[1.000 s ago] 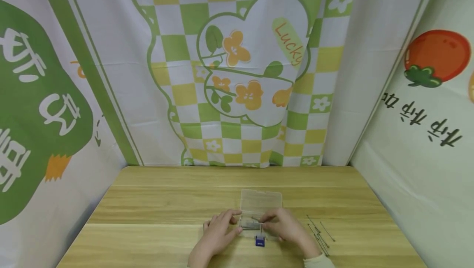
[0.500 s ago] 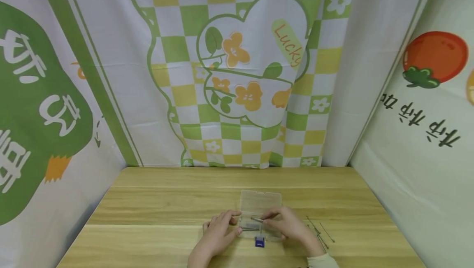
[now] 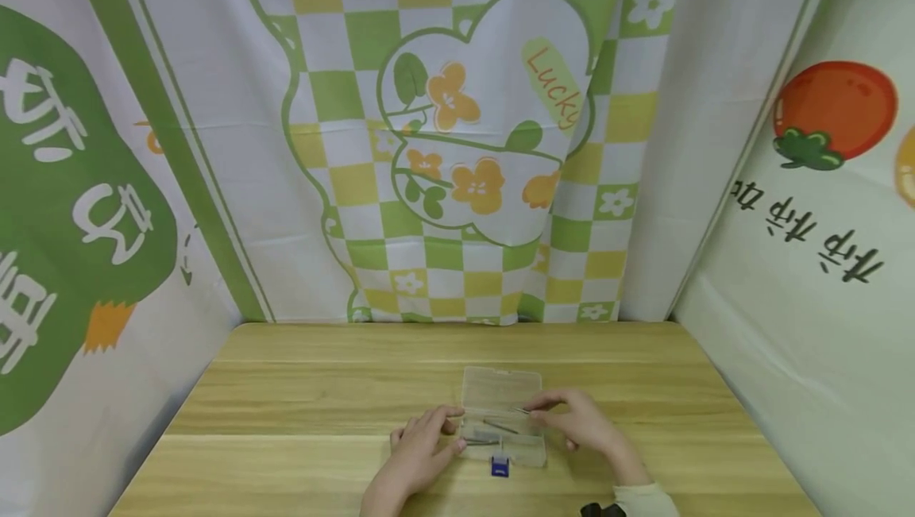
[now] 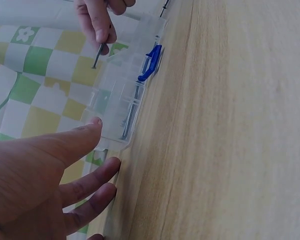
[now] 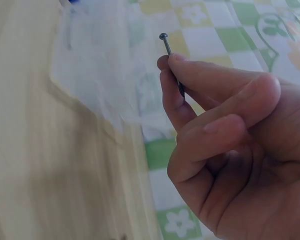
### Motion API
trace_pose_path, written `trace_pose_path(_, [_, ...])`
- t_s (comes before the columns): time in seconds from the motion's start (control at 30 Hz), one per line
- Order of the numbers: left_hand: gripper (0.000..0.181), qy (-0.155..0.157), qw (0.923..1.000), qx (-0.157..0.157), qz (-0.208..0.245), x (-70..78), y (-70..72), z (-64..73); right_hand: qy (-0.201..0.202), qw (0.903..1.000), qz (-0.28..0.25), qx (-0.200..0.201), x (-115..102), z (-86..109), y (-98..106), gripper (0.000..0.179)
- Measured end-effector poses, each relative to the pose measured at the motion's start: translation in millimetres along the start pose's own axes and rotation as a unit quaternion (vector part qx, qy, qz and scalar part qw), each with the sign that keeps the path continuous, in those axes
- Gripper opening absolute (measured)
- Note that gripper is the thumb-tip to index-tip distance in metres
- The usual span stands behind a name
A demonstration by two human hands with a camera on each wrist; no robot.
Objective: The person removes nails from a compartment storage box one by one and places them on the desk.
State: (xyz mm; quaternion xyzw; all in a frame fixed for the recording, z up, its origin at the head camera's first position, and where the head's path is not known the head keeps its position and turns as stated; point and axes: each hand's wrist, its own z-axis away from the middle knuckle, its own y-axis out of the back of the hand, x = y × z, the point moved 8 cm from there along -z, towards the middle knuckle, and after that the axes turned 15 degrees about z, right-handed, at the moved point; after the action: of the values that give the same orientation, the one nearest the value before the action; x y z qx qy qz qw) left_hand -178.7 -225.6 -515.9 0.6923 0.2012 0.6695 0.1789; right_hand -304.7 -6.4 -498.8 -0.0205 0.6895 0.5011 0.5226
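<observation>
Grey metal sits pinched between my right thumb and forefinger: a nail point(image 5: 166, 43), its round head poking out past the fingertips. My right hand point(image 3: 577, 420) holds it at the right end of the clear box point(image 3: 529, 452), by the raised lid point(image 3: 502, 388); I cannot tell whether it touches the plastic. Half a second ago these fingers were farther left, covering one end of another nail point(image 3: 502, 426). Now that one lies free and slantwise inside the box, just behind the middle divider, so I judge it already laid in, while the pinched one is not yet let go. More metal pieces point(image 3: 482, 442) rest along the box's near compartment, and a blue clip point(image 3: 500, 466) sits at its near side. My left hand point(image 3: 423, 444) stays relaxed at the box's left end, fingers loosely spread, thumb against the corner, gripping nothing. To the right of the box, my forearm now covers where loose nails lay, so I cannot tell how many remain.
</observation>
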Motion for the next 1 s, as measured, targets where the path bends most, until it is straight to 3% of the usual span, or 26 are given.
trace_pose_path(0.23, [0.047, -0.007, 1.0, 0.006, -0.003, -1.7, 0.2, -0.3, -0.02, 0.999, 0.009, 0.038, 10.6, 10.4, 29.2, 0.029])
trace_pose_path(0.63, [0.047, -0.025, 0.9995, 0.015, -0.007, -3.9, -1.1, 0.1, -0.051, 0.9964, -0.038, 0.055, 27.4, 25.3, 49.9, 0.034])
trace_pose_path(0.83, [0.047, -0.055, 0.9978, 0.032, -0.021, -14.3, -4.6, -2.9, -0.028, 0.9968, 0.013, 0.074, 32.7, 28.2, 58.9, 0.031])
trace_pose_path(1.0, [0.047, -0.05, 0.9982, 0.026, -0.021, -14.2, -4.5, -3.7, -0.047, 0.9938, 0.043, 0.091, 43.7, 29.6, 62.7, 0.028])
